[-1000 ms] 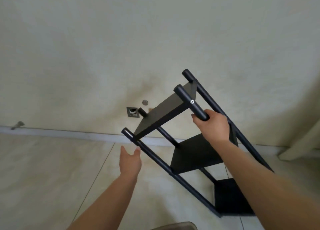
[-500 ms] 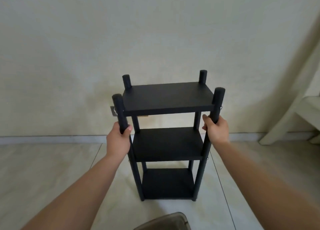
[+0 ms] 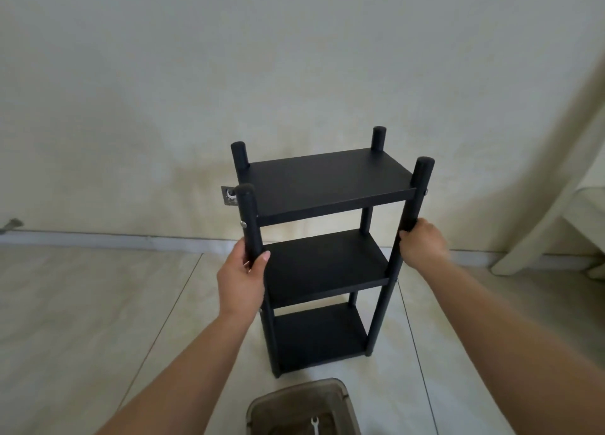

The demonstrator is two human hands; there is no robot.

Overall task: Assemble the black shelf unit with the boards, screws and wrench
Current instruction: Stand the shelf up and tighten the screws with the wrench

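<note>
A: A second ago the black shelf unit (image 3: 322, 251) is tipped over in the air, held by one post with only the right hand (image 3: 422, 246) on it. What does it look like at this moment?

B: It stands upright on the tiled floor (image 3: 98, 320) in front of the wall, turned slightly compared with half a second ago. The left hand (image 3: 242, 280) is wrapped around the near left post, just below the top board. The right hand is clamped on the near right post at about the same height.

A: So both hands are closed on the posts, not spread apart?

B: Yes, each one grips its own post. All three boards sit level between the four posts, and screw heads show at the joints on the front posts.

A: What does that mean for the job?

B: Going by the frame, the assembly looks essentially finished; the person seems to be setting it down and checking that it stands square. The wrench (image 3: 315, 426) lies in the brown plastic tub (image 3: 262, 408) near the bottom edge, untouched.
</note>
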